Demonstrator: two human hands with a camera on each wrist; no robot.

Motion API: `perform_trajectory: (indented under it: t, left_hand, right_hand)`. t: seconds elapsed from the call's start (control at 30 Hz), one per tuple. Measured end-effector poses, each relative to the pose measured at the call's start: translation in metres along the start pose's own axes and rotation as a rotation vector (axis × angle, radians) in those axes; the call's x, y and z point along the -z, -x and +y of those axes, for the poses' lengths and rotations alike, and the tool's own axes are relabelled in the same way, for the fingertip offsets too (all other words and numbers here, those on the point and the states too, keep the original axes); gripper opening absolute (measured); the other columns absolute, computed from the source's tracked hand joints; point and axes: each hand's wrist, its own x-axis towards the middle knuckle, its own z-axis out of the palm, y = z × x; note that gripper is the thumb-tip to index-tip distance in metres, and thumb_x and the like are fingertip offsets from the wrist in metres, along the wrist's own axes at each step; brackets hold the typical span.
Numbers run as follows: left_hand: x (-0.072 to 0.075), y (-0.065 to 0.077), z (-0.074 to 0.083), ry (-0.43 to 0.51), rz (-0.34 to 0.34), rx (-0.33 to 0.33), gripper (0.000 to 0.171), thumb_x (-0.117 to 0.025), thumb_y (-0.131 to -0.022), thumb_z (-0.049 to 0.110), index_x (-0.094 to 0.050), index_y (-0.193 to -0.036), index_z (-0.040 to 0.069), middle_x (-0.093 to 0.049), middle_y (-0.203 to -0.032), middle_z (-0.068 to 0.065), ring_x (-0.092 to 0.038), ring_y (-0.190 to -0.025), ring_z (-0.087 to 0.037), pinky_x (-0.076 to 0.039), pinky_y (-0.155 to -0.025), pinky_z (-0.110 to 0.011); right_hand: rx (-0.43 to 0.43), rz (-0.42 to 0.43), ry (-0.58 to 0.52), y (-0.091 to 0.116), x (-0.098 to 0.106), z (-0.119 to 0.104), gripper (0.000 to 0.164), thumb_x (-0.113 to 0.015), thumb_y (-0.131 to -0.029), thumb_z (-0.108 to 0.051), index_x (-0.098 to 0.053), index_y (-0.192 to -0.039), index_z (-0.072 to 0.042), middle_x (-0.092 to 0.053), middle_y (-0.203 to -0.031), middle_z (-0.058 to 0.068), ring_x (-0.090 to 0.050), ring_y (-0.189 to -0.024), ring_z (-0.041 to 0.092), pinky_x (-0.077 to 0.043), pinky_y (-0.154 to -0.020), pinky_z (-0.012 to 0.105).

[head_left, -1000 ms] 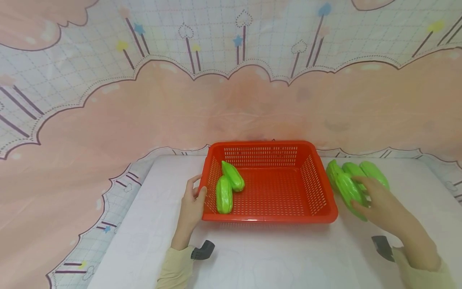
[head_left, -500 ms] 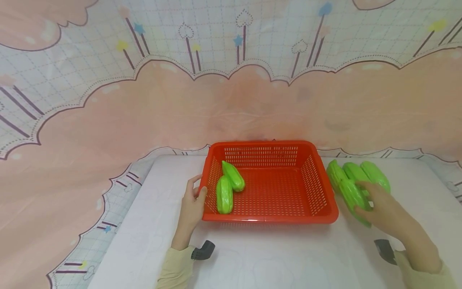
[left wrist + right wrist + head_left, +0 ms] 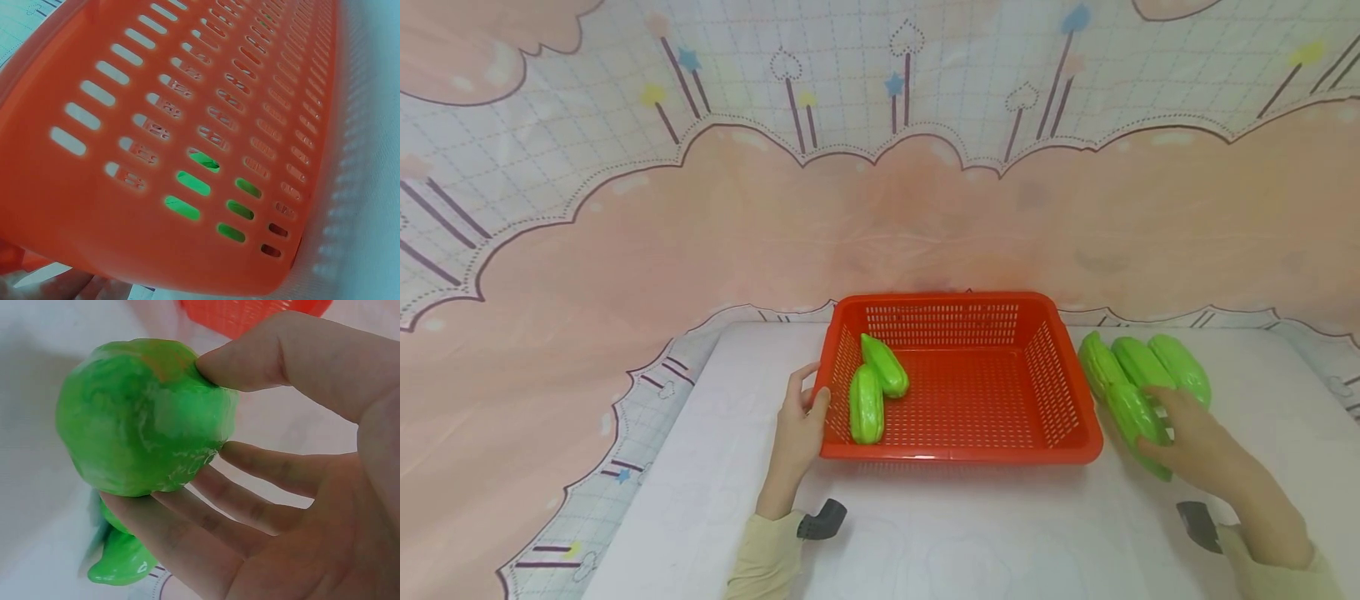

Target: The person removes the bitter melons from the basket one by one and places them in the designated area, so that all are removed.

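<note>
My left hand [image 3: 800, 429] holds the left rim of a red plastic basket [image 3: 955, 453], thumb near the rim; its fingers show at the lower left of the left wrist view. Inside the basket, at its left end, lie two bright green ribbed gourds, one pointed gourd [image 3: 885, 367] behind another gourd [image 3: 867, 406]. Right of the basket my right hand [image 3: 1206, 442] grips a green gourd [image 3: 1138, 425] between thumb and fingers. In the right wrist view the held gourd [image 3: 144, 419] shows its rounded end, with fingers curved along its side.
Behind the held gourd, beside the basket's right wall, are a pointed gourd [image 3: 1099, 358], a middle gourd [image 3: 1138, 362] and a right-hand gourd [image 3: 1182, 367]. A patterned cloth backdrop [image 3: 925, 217] rises behind the white table [image 3: 970, 533].
My right hand has drawn the gripped gourd a little toward me and slightly right, uncovering more of the gourds behind it. My left hand and the basket have stayed in place.
</note>
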Motion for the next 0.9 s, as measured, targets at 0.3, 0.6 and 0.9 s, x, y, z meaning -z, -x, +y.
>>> perform_trajectory:
  t: [0.3, 0.6, 0.9]
  left_hand:
    - [0.0, 0.001, 0.0, -0.001, -0.003, -0.012, 0.045, -0.047, -0.104, 0.017, -0.038, -0.148, 0.017, -0.066, -0.119, -0.023, -0.068, -0.099, -0.035, -0.059, -0.081, -0.046]
    - [0.0, 0.0, 0.001, 0.0, -0.004, -0.016, 0.044, -0.047, -0.104, 0.015, -0.039, -0.147, 0.015, -0.065, -0.12, -0.025, -0.067, -0.101, -0.037, -0.058, -0.082, -0.048]
    - [0.001, 0.001, 0.003, -0.018, 0.014, -0.045, 0.043, -0.047, -0.103, 0.012, -0.041, -0.145, 0.013, -0.068, -0.112, -0.024, -0.067, -0.093, -0.034, -0.057, -0.077, -0.042]
  right_hand:
    - [-0.014, -0.016, -0.006, 0.003, -0.004, 0.003, 0.075, -0.073, -0.085, -0.013, -0.032, -0.139, 0.018, -0.043, -0.126, 0.038, -0.054, -0.105, 0.053, -0.051, -0.082, 0.062]
    - [-0.002, -0.016, -0.008, 0.005, -0.006, 0.0, 0.076, -0.074, -0.084, -0.012, -0.032, -0.139, 0.019, -0.043, -0.126, 0.039, -0.055, -0.104, 0.051, -0.051, -0.082, 0.061]
    - [0.044, -0.012, -0.034, 0.009, -0.015, 0.003, 0.075, -0.074, -0.082, -0.009, -0.033, -0.137, 0.019, -0.043, -0.128, 0.042, -0.054, -0.106, 0.054, -0.049, -0.085, 0.065]
